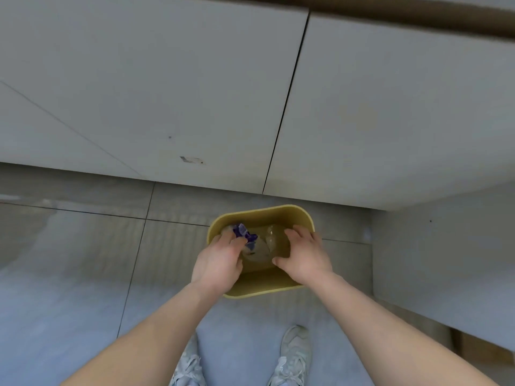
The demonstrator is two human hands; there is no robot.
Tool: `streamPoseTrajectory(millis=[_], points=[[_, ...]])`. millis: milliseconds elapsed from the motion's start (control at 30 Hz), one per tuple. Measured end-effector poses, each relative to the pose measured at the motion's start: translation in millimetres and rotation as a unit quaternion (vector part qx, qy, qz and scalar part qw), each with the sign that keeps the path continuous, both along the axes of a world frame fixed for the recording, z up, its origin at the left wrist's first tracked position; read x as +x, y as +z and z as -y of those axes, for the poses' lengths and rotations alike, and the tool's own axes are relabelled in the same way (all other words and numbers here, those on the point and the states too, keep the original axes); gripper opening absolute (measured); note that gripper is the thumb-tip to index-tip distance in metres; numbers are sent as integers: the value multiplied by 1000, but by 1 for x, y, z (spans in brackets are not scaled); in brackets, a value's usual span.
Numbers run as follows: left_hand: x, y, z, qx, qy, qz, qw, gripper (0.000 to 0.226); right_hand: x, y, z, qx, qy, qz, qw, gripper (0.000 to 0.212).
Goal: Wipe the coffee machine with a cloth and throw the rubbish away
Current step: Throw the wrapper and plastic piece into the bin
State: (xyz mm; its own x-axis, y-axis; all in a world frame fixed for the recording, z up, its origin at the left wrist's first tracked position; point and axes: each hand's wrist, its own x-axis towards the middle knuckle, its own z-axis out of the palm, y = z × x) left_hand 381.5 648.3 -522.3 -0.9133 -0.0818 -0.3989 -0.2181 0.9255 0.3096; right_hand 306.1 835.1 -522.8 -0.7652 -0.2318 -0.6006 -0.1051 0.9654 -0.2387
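rubbish: purple/clear wrapper [246, 235] hanging over yellow bin [262, 293], lower centre of frame
feel: prob. light, crinkly, slippery; pinching bunched part is looking safest
L hand [220, 257]: fingers curling round wrapper
R hand [303, 254]: fingers spreading loose, holding nothing

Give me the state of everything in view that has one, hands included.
yellow bin: upright on the floor, top open, rubbish inside.
purple wrapper: crumpled, pinched by the left hand over the bin.
clear plastic: crumpled, inside the bin.
left hand: fingers curled on the wrapper.
right hand: fingers spread above the bin, nothing plainly held.
cabinet doors: closed.
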Motion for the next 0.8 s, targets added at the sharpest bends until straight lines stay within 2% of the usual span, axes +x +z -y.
streamPoseTrajectory(millis=[400, 800], points=[[-1, 32, 9, -28, 2, -2, 1000, 47, -7, 25, -3, -1, 16, -12, 1000, 72], [0, 136, 16, -58, 22, -55, 997, 41, -15, 129, 3, -35, 18, -65, 997, 67]])
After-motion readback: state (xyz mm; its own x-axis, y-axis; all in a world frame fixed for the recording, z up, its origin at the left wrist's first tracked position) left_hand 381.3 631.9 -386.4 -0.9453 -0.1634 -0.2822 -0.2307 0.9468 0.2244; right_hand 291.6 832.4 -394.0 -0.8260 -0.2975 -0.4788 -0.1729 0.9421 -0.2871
